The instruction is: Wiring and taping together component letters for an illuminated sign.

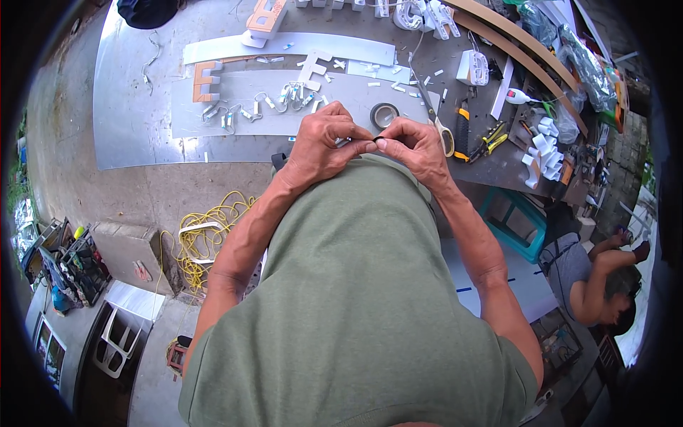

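Observation:
Close to the table's near edge, my left hand (324,142) and my right hand (421,148) meet, thumb and fingertips pinched together on both. Between them is a small black strip (378,139), mostly covered by the fingers; its kind is hard to make out. Just beyond the fingertips lies a roll of dark tape (384,106). Beside my right hand are scissors (447,140) with pale handles. Past my left hand, a wired string of small white LED modules (286,95) stretches over the sheet, near a white letter-shaped piece (311,70) and an orange-faced one (206,82).
A yellow-and-black utility knife (462,132), yellow-handled pliers (492,136) and a white bottle (519,96) lie at the right. Curved brown strips (512,32) cross the far right. Below are a teal stool (523,245), a yellow cord (203,245) and another person (587,274).

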A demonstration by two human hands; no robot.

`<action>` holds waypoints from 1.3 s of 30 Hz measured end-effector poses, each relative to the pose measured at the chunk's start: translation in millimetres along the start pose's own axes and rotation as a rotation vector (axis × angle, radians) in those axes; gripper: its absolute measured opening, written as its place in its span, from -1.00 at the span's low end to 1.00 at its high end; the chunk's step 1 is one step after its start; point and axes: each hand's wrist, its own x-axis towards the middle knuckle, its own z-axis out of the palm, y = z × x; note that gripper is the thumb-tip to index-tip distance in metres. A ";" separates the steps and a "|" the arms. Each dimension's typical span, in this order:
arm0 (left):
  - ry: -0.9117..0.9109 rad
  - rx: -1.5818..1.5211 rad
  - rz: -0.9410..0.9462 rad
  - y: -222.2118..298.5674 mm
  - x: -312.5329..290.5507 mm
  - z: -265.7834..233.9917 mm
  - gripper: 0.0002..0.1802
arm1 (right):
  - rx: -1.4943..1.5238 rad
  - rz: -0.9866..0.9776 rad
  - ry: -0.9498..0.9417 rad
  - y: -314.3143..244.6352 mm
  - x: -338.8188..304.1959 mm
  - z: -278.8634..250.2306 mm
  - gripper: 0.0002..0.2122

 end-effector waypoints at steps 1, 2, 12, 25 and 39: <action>-0.001 0.000 0.001 -0.4 0.1 0.1 -0.80 | -0.011 -0.016 0.011 -2.1 -0.4 0.6 -0.83; -0.003 -0.022 -0.013 -0.8 0.2 0.3 -0.80 | -0.011 -0.017 0.012 -3.8 -0.7 1.1 -0.83; -0.059 -0.382 -0.533 4.6 3.4 -5.7 -0.78 | -0.249 -0.130 0.114 -15.0 -1.2 16.5 -0.78; -0.098 -0.534 -0.597 -2.9 4.1 -11.4 -0.77 | -0.357 -0.485 0.139 -19.4 9.3 13.4 -0.86; -0.004 -0.255 -0.539 16.9 3.7 -8.1 -0.76 | -0.480 -0.534 0.172 -13.4 15.1 9.2 -0.82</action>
